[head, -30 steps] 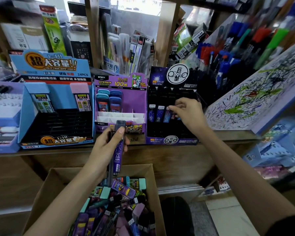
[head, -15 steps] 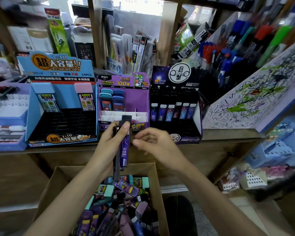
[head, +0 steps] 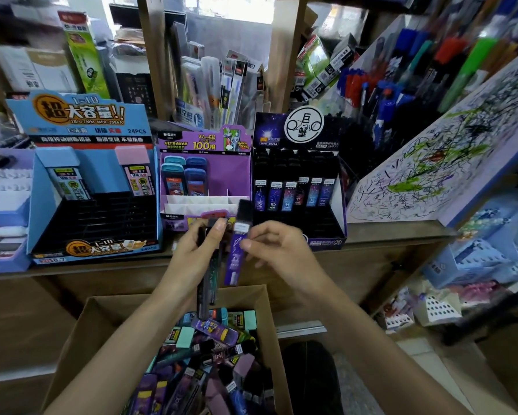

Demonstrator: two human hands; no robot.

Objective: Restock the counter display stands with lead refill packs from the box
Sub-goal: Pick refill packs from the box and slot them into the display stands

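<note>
My left hand (head: pixel 196 259) grips a few dark lead refill packs (head: pixel 208 283) upright above the cardboard box (head: pixel 81 330). My right hand (head: pixel 277 253) pinches a purple lead refill pack (head: pixel 236 253) with a black cap, just beside the left hand's packs. The box holds several loose packs (head: pixel 209 363) in purple, teal and black. On the counter stand three displays: a blue stand (head: pixel 102 217) with two packs, a purple stand (head: pixel 236 175) with several blue packs, and a dark constellation stand (head: pixel 326 217) with a row of several packs.
A wooden counter edge (head: pixel 386 232) runs in front of the stands. A scribbled test pad (head: pixel 449 163) leans at the right, with pen racks (head: pixel 401 70) behind it. Blue trays (head: pixel 0 205) sit at the far left, baskets (head: pixel 491 259) low on the right.
My right hand left the dark stand, came back to my left hand and took hold of the purple pack. The dark stand's row now shows more packs.
</note>
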